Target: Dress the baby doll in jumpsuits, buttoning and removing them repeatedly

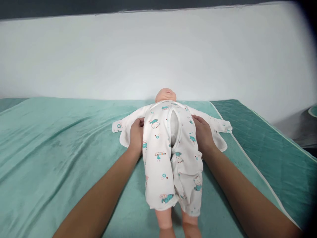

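Observation:
A baby doll [165, 95] lies on its back on a teal blanket [61, 145], head away from me. It wears a white romper [160, 155] printed with small teal animals, its front gaping open at the belly. My left hand [136, 135] presses against the doll's left-side flank, fingers wrapped along the romper's edge. My right hand [202, 133] rests against the opposite flank in the same way. Both hands cup the torso. The doll's bare legs [180, 224] stick out of the romper toward me. The romper's sleeves [218, 127] lie spread flat to each side.
A darker quilted teal mat [267, 145] with a white piped edge lies under the blanket on the right. A white wall [158, 56] rises straight behind the doll's head. The surface drops off at the far right.

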A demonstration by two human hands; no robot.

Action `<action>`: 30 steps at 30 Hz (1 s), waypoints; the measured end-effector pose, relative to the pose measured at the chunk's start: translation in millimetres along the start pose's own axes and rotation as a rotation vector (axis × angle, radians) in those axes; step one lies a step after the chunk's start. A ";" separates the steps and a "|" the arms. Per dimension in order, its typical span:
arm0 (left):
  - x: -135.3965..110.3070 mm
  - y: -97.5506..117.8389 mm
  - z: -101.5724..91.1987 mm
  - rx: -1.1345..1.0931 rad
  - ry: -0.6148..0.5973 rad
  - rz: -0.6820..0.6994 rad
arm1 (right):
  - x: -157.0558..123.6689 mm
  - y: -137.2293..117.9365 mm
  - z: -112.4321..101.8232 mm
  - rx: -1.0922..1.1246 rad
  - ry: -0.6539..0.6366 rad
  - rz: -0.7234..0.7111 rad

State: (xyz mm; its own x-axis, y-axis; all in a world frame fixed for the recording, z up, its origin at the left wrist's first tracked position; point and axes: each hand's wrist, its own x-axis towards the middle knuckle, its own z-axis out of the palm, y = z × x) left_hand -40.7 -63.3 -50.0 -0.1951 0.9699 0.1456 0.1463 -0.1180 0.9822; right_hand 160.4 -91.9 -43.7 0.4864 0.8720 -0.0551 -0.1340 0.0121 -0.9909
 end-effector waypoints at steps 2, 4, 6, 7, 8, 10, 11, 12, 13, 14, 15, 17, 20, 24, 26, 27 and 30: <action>1.0 -0.4 -1.8 0.030 -0.019 0.015 | 3.0 2.2 -1.5 -0.052 0.046 -0.078; 2.1 -1.3 -4.0 0.061 -0.030 0.040 | 7.3 6.3 -4.0 -0.109 0.059 -0.143; 3.5 -2.6 -6.1 0.079 -0.028 0.062 | 11.1 10.5 -7.3 -0.189 0.056 -0.213; 4.4 -3.3 -7.0 0.085 -0.021 0.075 | 12.3 11.8 -9.0 -0.241 0.056 -0.262; 5.4 -3.9 -7.9 0.090 -0.011 0.092 | 13.0 12.5 -10.6 -0.296 0.057 -0.315; 7.7 -4.4 -9.2 0.096 0.012 0.139 | 13.4 11.6 -12.8 -0.398 0.061 -0.424; 9.1 -4.2 -9.8 0.097 0.020 0.165 | 13.6 10.2 -13.1 -0.434 0.063 -0.478; 11.0 -3.7 -10.1 0.096 0.019 0.191 | 14.2 8.5 -12.7 -0.451 0.057 -0.527; 13.3 -2.7 -10.3 0.095 0.008 0.216 | 15.3 6.6 -11.5 -0.445 0.039 -0.566; 16.4 -1.4 -10.2 0.097 -0.014 0.239 | 17.2 4.8 -9.7 -0.422 0.006 -0.591; 20.3 0.3 -9.7 0.101 -0.040 0.261 | 20.1 3.1 -7.2 -0.391 -0.036 -0.599; 30.7 4.7 -7.5 0.119 -0.098 0.294 | 28.4 0.4 -1.2 -0.334 -0.131 -0.575; 51.2 14.1 0.0 0.167 -0.203 0.333 | 45.8 -2.7 9.1 -0.329 -0.230 -0.544; 77.5 28.1 13.9 0.221 -0.375 0.288 | 70.8 -6.5 23.1 -0.382 -0.277 -0.476; 86.1 32.6 19.3 0.218 -0.472 0.226 | 80.6 -8.1 28.3 -0.416 -0.287 -0.435; 88.9 33.7 21.2 0.214 -0.506 0.198 | 84.3 -8.7 29.7 -0.434 -0.296 -0.417; 92.4 32.3 24.6 0.201 -0.513 0.132 | 90.6 -10.6 28.1 -0.457 -0.338 -0.324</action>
State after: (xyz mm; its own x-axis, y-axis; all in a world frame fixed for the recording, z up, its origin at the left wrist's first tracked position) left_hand -30.2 27.8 -7.8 0.3261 0.9350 0.1397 0.3288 -0.2507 0.9105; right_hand 181.6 0.7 -34.7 0.1319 0.9659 0.2229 0.3903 0.1561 -0.9073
